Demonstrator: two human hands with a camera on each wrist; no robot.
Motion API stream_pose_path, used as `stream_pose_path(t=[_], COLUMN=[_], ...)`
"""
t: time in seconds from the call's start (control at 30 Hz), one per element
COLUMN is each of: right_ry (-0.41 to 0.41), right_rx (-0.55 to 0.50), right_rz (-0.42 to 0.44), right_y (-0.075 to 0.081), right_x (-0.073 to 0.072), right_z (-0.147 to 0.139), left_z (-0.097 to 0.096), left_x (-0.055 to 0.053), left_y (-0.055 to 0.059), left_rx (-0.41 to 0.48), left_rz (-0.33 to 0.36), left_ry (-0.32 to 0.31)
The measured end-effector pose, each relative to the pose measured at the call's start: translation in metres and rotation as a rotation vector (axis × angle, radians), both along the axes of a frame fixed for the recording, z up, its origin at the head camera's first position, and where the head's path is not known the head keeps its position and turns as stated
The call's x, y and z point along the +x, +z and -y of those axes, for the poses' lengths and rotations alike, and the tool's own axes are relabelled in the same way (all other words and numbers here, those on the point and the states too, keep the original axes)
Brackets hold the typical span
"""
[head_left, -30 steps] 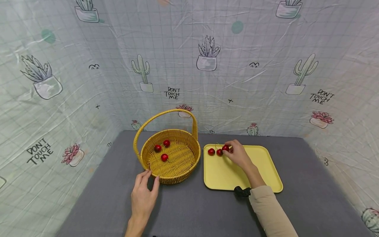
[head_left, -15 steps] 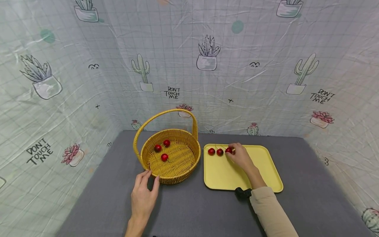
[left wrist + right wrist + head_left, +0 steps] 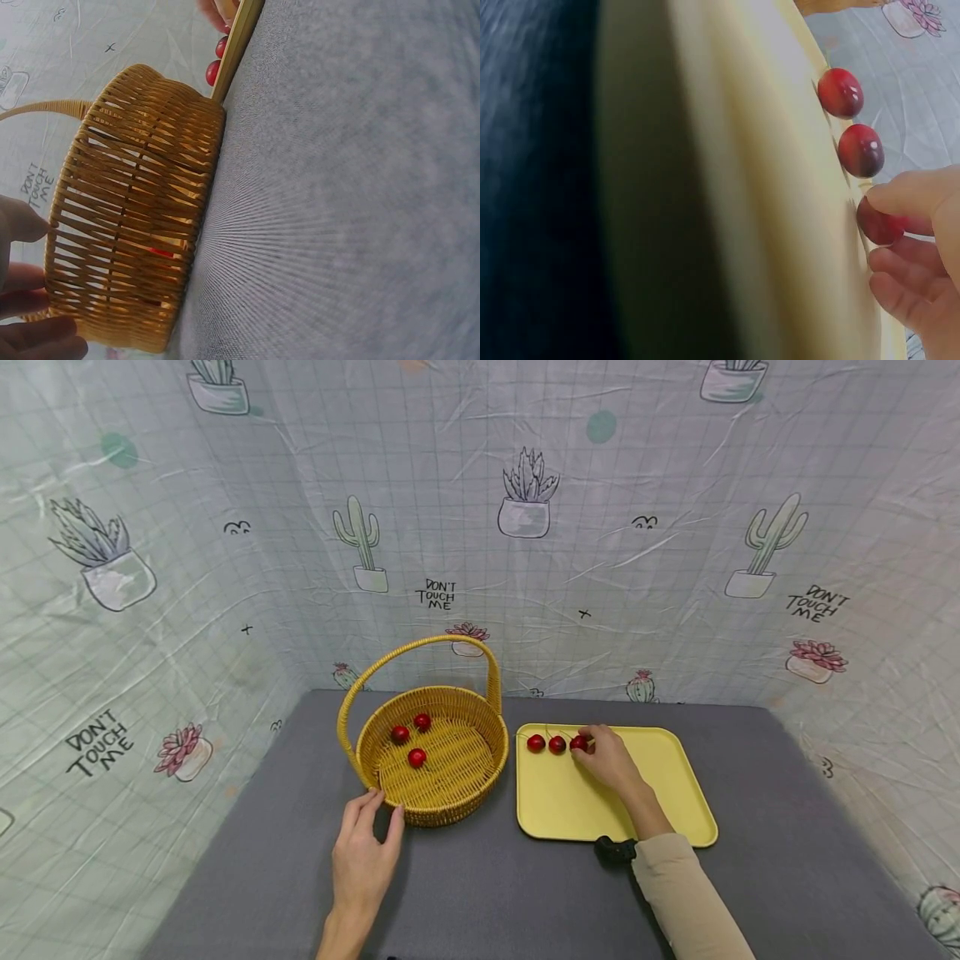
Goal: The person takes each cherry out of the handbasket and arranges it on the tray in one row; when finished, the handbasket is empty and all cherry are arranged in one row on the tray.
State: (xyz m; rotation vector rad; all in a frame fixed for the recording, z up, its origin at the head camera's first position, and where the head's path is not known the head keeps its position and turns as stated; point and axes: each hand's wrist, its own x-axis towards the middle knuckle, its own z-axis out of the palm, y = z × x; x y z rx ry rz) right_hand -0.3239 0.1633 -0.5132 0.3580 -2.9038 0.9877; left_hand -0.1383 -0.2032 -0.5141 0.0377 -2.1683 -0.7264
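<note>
My right hand (image 3: 611, 762) pinches a red cherry (image 3: 880, 223) between thumb and fingers, low over the upper part of the yellow tray (image 3: 570, 802). Left of it in the head view, a cherry (image 3: 557, 745) and another cherry (image 3: 536, 743) lie in a row with it, thin stems pointing away. My left hand (image 3: 365, 853) touches the near-left rim of the yellow woven basket (image 3: 450, 817), its thumb and fingertips spread along the outside. Inside the basket sit three red cherries (image 3: 417, 758), toward its left side.
The basket's tall arched handle (image 3: 420, 646) rises over it. Both basket and tray stand side by side on a grey cloth-covered table (image 3: 480, 893). A pale sheet (image 3: 585, 568) printed with cacti encloses the back and sides. A black wrist strap (image 3: 615, 850) is on my right arm.
The cherry in my right hand has moved slightly right and down, away from the middle cherry, into line with the other two. My left hand and the basket have stayed still.
</note>
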Motion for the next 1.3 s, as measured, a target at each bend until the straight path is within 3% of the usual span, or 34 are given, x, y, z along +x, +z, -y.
stream_pose_path(t=[0.27,0.63,0.97,1.3], right_ry=[-0.007,0.004,0.052,0.105], right_rx=[-0.004,-0.063,-0.063,-0.075], right_rz=[0.008,-0.040,-0.128,-0.154], right_y=[0.003,0.024,0.051,0.068], right_x=[0.002,0.006,0.012,0.019], right_z=[-0.002,0.001,0.024,0.055], left_z=[0.001,0.002,0.002,0.001], left_x=[-0.001,-0.001,-0.001,-0.002], left_y=[-0.001,-0.001,-0.002,-0.003], left_rx=[-0.010,-0.010,-0.008,-0.003], left_rz=[-0.014,-0.014,-0.010,-0.009], left_ry=[-0.008,-0.004,0.000,-0.006])
